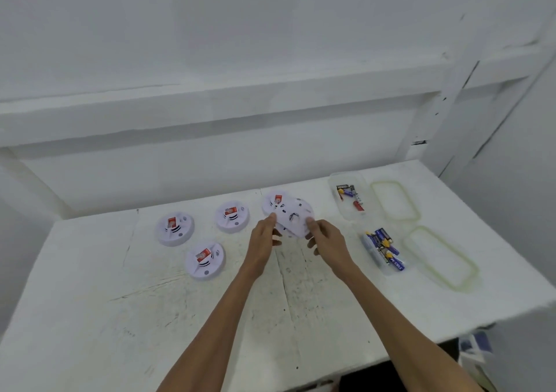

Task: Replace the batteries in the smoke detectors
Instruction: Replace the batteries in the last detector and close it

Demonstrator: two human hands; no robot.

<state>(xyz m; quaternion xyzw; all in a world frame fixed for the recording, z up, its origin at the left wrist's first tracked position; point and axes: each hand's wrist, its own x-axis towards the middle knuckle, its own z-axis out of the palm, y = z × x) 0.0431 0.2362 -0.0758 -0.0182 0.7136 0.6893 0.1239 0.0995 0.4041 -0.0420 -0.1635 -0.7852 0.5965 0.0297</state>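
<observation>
We face a scuffed white table [90,286] set against a white wall [210,30]; a white ledge [210,106] runs along it, a post [448,112] at right.

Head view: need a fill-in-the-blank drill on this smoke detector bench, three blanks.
Left of the left hand, ___ round white smoke detectors with red stickers lie on the white table.
The right hand grips the same white plastic disc as the ___ hand.
Loose batteries lie in ___ clear plastic containers right of the hands.
Missing: three; left; two.
</observation>
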